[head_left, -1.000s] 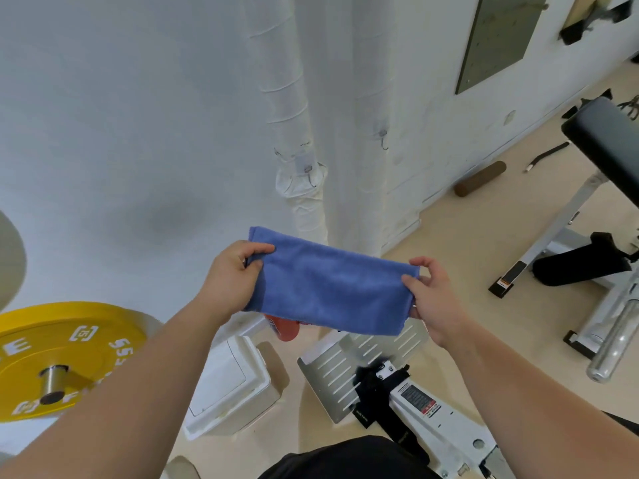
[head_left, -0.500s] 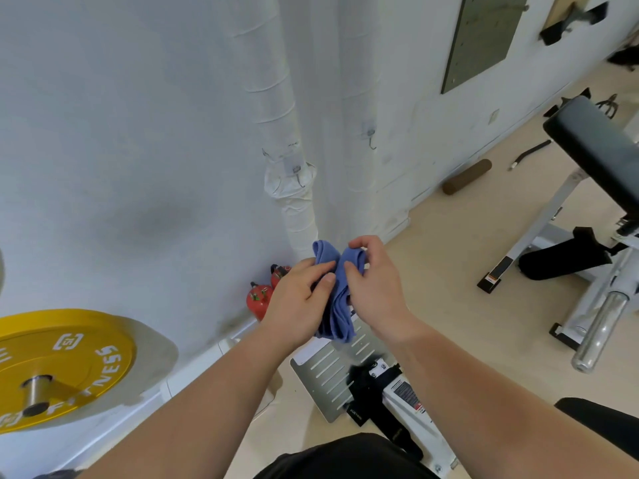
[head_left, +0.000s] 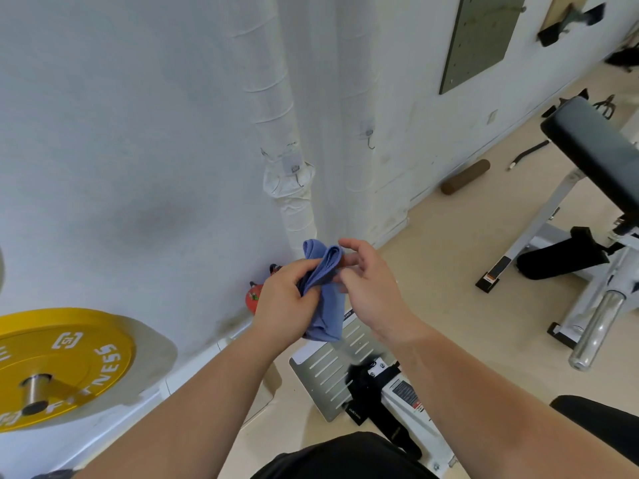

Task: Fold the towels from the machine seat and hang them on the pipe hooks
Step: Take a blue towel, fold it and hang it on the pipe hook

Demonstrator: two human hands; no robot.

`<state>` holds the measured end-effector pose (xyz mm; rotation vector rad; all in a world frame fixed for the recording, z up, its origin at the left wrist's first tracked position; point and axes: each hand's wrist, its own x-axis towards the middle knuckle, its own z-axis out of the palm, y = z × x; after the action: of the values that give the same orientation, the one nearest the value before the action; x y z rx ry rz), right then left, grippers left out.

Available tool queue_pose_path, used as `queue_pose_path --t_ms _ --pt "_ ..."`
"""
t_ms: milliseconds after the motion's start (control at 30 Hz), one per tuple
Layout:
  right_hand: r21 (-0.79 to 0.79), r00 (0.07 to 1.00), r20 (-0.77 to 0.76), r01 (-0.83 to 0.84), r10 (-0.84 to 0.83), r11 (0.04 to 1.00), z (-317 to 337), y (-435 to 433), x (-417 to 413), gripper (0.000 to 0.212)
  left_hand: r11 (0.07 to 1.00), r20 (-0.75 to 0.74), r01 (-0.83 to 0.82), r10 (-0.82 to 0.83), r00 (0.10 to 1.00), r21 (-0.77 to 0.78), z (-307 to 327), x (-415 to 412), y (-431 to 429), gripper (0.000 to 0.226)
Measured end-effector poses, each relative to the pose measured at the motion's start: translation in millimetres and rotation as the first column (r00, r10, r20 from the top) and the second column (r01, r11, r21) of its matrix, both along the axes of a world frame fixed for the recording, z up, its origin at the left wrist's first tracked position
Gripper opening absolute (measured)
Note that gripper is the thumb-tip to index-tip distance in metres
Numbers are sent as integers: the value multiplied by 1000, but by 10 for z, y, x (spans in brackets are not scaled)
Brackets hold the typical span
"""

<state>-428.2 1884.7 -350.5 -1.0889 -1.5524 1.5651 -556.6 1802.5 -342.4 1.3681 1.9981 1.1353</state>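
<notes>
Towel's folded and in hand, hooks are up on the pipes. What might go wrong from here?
1. The blue towel is bunched in the left hand. The right hand looks loose at the fold, so the layers may spring open.
2. The nearer hook is small and thin, so a thick fold may slide off it.
3. If it drops, the towel probably lands on the metal footplate below.

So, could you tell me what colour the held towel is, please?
The towel is plain blue, clearest in head view.
</notes>
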Motion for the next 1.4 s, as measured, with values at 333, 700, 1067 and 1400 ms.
queue_pose_path --t_ms 333,700,1067,1400 --pt "29 922 31 -388 387 921 194 283 290 56 946 539 299 -190 821 -122 474 -369 60 79" --pt "36 1000 -1 -1 1 999 160 246 252 28 991 763 -23 115 636 -130 19 -248 -159 89" --pt "-141 956 -159 -269 246 953 70 197 341 71 952 786 -306 210 581 -28 210 -170 -86 96" --pt "68 977 45 -213 211 975 141 348 350 51 1000 247 -24 21 969 11 252 -101 -128 77"
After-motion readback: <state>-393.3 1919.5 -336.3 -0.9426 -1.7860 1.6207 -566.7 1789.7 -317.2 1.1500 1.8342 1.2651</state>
